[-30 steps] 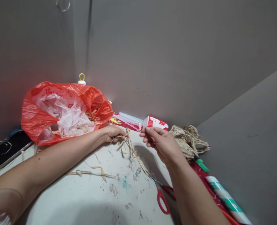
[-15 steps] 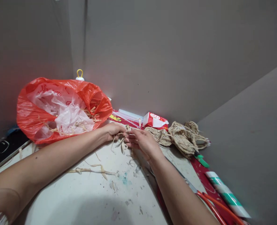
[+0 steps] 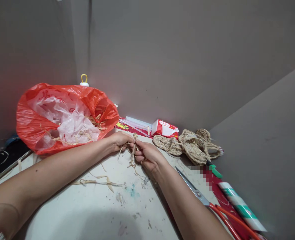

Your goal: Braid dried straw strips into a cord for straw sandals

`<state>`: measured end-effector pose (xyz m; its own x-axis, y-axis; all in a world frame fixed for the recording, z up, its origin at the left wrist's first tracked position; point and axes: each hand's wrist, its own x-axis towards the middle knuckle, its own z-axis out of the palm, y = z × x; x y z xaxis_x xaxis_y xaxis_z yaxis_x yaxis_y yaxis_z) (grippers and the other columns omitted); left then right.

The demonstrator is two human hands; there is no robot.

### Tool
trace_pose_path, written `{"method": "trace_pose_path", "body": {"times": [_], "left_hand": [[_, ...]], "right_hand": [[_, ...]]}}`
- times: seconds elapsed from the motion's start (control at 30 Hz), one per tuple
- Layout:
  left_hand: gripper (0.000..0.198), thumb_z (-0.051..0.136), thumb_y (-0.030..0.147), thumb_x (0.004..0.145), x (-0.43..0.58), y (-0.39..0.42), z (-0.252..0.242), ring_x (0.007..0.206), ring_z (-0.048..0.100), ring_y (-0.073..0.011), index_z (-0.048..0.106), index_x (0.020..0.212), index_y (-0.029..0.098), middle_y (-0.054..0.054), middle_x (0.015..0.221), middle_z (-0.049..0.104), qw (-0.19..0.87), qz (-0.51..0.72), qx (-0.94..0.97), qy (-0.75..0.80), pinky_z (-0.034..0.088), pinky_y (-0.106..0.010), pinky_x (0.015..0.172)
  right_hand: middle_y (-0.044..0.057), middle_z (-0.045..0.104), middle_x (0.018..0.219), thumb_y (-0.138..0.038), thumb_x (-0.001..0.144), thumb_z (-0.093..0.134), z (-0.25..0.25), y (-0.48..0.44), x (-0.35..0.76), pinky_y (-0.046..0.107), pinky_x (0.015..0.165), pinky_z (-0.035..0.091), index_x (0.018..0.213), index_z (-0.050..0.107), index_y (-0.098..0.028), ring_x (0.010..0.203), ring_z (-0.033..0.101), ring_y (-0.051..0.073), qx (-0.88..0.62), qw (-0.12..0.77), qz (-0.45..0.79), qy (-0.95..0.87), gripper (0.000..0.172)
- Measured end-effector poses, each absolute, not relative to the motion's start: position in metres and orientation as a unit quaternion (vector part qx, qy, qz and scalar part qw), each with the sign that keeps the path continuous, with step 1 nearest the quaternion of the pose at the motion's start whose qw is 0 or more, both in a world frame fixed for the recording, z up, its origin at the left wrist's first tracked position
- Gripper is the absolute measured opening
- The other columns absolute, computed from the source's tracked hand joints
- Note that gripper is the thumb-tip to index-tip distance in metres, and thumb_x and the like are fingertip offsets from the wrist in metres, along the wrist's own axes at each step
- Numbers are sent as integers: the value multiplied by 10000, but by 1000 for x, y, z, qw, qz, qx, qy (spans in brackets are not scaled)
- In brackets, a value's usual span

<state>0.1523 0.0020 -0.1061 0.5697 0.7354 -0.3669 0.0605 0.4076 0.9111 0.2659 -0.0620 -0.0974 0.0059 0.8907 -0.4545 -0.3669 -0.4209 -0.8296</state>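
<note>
Centrally, small raffia bundle (image 3: pixel 133 150) pinched between both hands above stained white tabletop (image 3: pixel 107 213), loose ends dangling. Left hand (image 3: pixel 119 141) closed on upper strands; right hand (image 3: pixel 147 156) fingertips clamped on same bundle. Loose raffia strip (image 3: pixel 97 181) lies near left forearm. Red-handled scissors (image 3: pixel 204 200) beside right forearm. Twine coils (image 3: pixel 187 146) further right; red plastic bag (image 3: pixel 62 116) behind left arm.

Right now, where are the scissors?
Head view, lower right: the scissors lie beside the right forearm, below the twine.
</note>
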Motion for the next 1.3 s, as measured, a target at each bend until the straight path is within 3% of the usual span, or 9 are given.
{"method": "trace_pose_path", "body": {"times": [0.1, 0.3, 0.43, 0.53, 0.7, 0.87, 1.0, 1.13, 1.3], "left_hand": [[145, 529, 58, 725, 151, 1, -106, 333, 398, -37, 583, 595, 91, -2, 468, 550, 726, 228, 509, 403, 162, -175, 318], [75, 631, 107, 697, 150, 1, -106, 320, 344, -21, 605, 626, 107, 43, 436, 506, 718, 226, 513, 412, 183, -167, 330], [106, 615, 98, 716, 149, 1, -102, 339, 390, -31, 595, 612, 104, 35, 447, 509, 724, 218, 513, 406, 190, -170, 334], [171, 562, 73, 746, 148, 0, -97, 353, 404, -30, 574, 578, 102, 22, 449, 514, 724, 216, 516, 403, 199, -167, 344], [172, 566, 87, 742, 147, 3, -96, 358, 379, -28, 578, 571, 107, 19, 452, 522, 715, 211, 533, 400, 173, -171, 350], [118, 583, 134, 720, 144, 10, -103, 357, 354, -35, 620, 611, 111, 16, 473, 547, 702, 195, 569, 382, 130, -186, 358], [120, 560, 127, 724, 144, 11, -106, 387, 390, -40, 642, 637, 112, 11, 518, 580, 675, 199, 606, 371, 178, -181, 370], [144, 545, 110, 732, 142, 9, -103, 383, 385, -40, 650, 634, 111, 14, 516, 581, 645, 186, 642, 370, 240, -175, 390], [140, 547, 143, 737, 138, 8, -96, 368, 339, -45, 679, 697, 121, 19, 531, 582, 564, 135, 716, 387, 205, -186, 371]], "right_hand": [[-55, 417, 465, -175, 894, 494, -100, -60, 271, 79, 268, 143, 630, 551, -93, 320, 233, -2, -509, 460, 684, -249, 282], [-59, 399, 500, -128, 852, 544, -105, -59, 282, 73, 294, 205, 697, 598, -73, 358, 300, 7, -478, 438, 719, -251, 173], [-3, 511, 565, -100, 848, 517, -105, -61, 285, 76, 322, 292, 769, 615, -64, 406, 416, 26, -482, 433, 718, -256, 131], [-8, 522, 595, -77, 834, 500, -102, -62, 284, 63, 294, 208, 805, 605, -67, 369, 335, 1, -485, 422, 722, -256, 110], [-120, 264, 467, -158, 828, 515, -100, -62, 283, 81, 287, 125, 768, 570, -110, 342, 163, 16, -495, 407, 722, -260, 94], [-119, 244, 460, -201, 832, 487, -100, -59, 285, 98, 293, 118, 693, 510, -148, 350, 139, 27, -508, 389, 725, -255, 151], [-124, 233, 446, -233, 855, 473, -101, -57, 284, 103, 297, 104, 668, 501, -151, 345, 121, 23, -526, 390, 710, -260, 206], [-121, 254, 413, -178, 809, 498, -103, -57, 280, 109, 297, 107, 621, 509, -148, 333, 129, 20, -551, 401, 675, -284, 190], [-111, 274, 341, -139, 742, 502, -107, -58, 273, 131, 289, 102, 526, 502, -155, 303, 138, 22, -590, 422, 609, -320, 217]]}}
